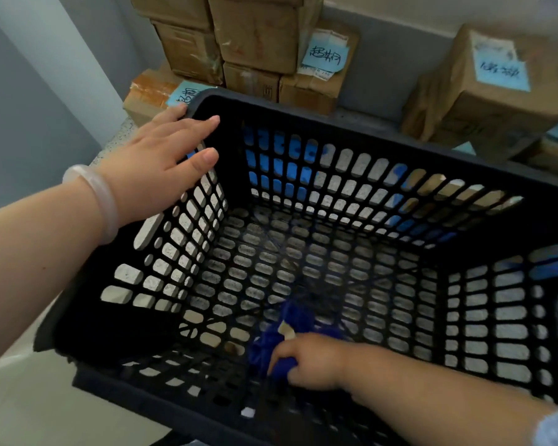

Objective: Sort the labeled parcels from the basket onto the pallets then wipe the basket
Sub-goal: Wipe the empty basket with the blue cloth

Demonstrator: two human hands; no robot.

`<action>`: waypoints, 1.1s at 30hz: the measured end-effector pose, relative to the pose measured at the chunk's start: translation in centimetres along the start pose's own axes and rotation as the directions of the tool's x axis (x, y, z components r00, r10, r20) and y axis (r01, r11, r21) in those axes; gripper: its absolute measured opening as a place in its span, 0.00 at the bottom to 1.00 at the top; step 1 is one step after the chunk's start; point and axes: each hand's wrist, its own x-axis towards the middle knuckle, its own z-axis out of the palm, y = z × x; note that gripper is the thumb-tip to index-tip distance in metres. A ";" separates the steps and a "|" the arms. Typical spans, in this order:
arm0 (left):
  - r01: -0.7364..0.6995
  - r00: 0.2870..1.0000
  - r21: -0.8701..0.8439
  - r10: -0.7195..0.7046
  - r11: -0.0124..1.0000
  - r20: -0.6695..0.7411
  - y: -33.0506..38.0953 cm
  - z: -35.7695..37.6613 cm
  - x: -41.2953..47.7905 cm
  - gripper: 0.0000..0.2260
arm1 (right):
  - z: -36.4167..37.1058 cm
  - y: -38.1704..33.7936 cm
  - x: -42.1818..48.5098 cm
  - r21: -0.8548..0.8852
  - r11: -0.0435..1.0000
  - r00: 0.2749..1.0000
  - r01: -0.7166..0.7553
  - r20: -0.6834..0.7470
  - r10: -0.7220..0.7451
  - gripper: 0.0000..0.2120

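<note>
Head view: right hand (310, 362) grips blue cloth (298, 320) inside basket (400, 143).

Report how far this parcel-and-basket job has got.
Sorting looks done: the black basket holds no parcels, and labeled boxes sit stacked behind it. Wiping is in hand: the right hand presses a blue cloth on the basket floor while the left hand steadies the rim. Left: the rest of the wipe.

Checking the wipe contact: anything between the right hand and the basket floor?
Yes, a blue cloth, gripped by the right hand against the basket floor; seen in the head view.
</note>
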 end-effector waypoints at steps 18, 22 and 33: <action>-0.010 0.999 0.007 0.011 1.000 -0.045 1.1 0.1 0.2 0.32 | -10.7 9.5 -2.3 -0.410 0.843 0.747 -0.348 -0.665 -0.015 0.30; 0.026 0.999 -0.027 -0.027 0.999 -0.032 0.8 0.2 0.2 0.32 | -8.5 9.4 -1.4 -0.357 0.845 0.700 -0.398 -0.714 0.028 0.31; 0.070 0.997 -0.071 -0.071 0.995 -0.009 1.8 -0.1 0.1 0.28 | -0.4 3.4 -5.4 -0.077 0.984 0.985 -0.161 0.050 0.165 0.16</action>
